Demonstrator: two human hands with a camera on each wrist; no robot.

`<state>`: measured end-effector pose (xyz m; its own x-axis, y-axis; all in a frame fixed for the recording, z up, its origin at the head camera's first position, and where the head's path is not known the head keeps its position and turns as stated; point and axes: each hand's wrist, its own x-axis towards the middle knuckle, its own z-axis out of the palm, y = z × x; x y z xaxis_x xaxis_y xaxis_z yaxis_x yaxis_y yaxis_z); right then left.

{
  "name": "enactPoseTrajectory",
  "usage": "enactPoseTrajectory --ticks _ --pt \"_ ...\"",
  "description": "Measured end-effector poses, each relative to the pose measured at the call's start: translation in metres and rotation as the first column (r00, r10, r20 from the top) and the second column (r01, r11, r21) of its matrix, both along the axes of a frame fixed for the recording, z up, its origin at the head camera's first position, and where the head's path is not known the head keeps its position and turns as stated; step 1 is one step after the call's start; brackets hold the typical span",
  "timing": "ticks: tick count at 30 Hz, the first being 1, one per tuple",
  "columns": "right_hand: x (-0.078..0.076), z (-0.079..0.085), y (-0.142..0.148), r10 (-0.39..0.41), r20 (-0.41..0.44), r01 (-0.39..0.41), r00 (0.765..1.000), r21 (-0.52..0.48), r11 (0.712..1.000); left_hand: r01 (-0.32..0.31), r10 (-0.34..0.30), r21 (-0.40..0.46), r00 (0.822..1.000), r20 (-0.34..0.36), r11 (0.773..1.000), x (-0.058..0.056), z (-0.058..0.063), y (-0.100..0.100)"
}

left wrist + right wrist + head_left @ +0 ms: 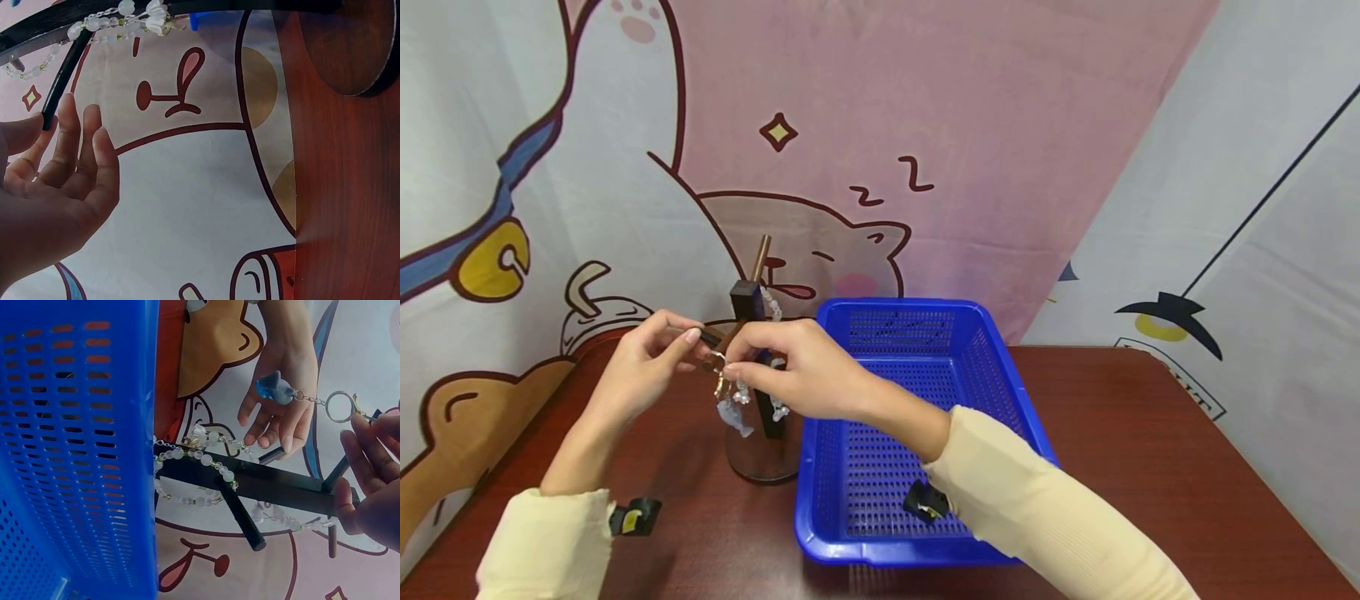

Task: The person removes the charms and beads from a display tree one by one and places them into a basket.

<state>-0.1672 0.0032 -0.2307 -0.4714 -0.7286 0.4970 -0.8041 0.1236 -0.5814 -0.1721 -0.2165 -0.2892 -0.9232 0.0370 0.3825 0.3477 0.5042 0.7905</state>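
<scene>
A dark display stand (768,417) with short pegs stands upright on a round base. My left hand (651,362) pinches the end of one peg (65,75) between thumb and fingers. Just to its right, my right hand (801,371) holds a keychain by its metal ring (339,406), near the stand's upper part. From that ring a grey-blue, fish-like charm (733,417) dangles on a short chain. Bracelets of clear and white beads (206,459) hang on other pegs. The right fingertips partly hide the ring's clasp.
A blue perforated plastic basket (917,552) stands right beside the stand, below my right forearm. Both are on a reddish-brown wooden table (1127,450). A cartoon-printed cloth (1000,125) hangs behind the table.
</scene>
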Motion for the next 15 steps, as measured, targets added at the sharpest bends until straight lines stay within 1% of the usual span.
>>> enactPoseTrajectory --ticks 4,7,10,15 --pt "0.0016 0.0009 0.0002 0.052 -0.021 -0.052 0.998 0.003 0.999 0.003 -0.003 0.003 1.000 0.009 1.000 -0.0004 -0.0003 -0.0005" --pt "0.0024 0.0013 0.0009 0.072 -0.040 -0.071 0.997 0.010 0.997 0.010 -0.010 0.008 1.000 0.016 1.000 -0.0007 -0.0003 -0.0008" --pt "0.0031 0.0022 0.0029 0.074 -0.045 -0.073 0.996 0.019 0.997 0.012 -0.012 0.010 1.000 0.019 1.000 -0.0006 0.0001 -0.0007" --pt "0.0028 0.0038 0.0093 0.064 -0.010 -0.064 0.998 0.028 0.998 0.007 -0.007 -0.001 1.000 0.018 1.000 -0.0005 0.0001 -0.0006"
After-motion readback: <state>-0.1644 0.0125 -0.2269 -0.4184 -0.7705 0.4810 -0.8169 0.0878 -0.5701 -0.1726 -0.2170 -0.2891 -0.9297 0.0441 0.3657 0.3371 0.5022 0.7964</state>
